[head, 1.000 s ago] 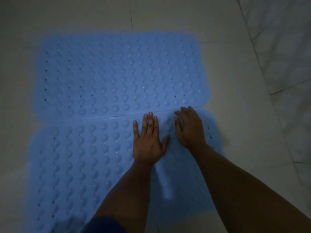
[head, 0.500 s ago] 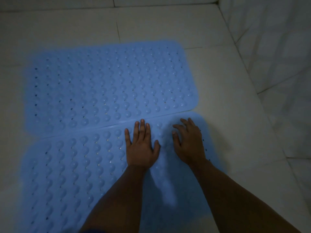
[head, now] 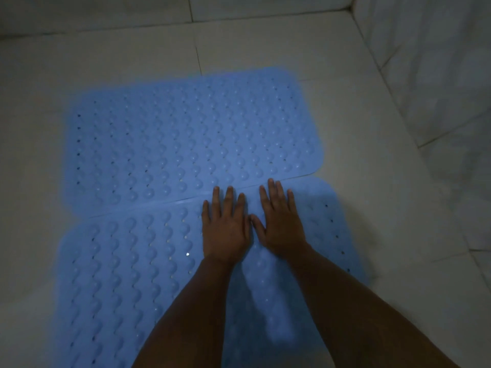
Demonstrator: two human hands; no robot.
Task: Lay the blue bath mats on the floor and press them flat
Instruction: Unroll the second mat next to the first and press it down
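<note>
Both hands lie flat, fingers straight, gripping nothing: left hand (head: 225,229) and right hand (head: 281,221) press the near mat (head: 127,274) (long axis crosswise), fingertips at its seam with the far mat (head: 186,139) just ahead.

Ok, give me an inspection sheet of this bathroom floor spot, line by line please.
Surface: pale tiled floor, dim light.
Job's things: far blue bumpy rubber bath mat lies spread out; near blue bumpy rubber bath mat lies beside it, long edges meeting at a seam.
Clutter: nothing seen.
Grippers: left hand and right hand rest palm down, fingers straight, on the near mat by the seam, thumbs almost touching.
Cables: nothing seen.
Surroundings: pale tiled wall on the right, floor corner at top right.
</note>
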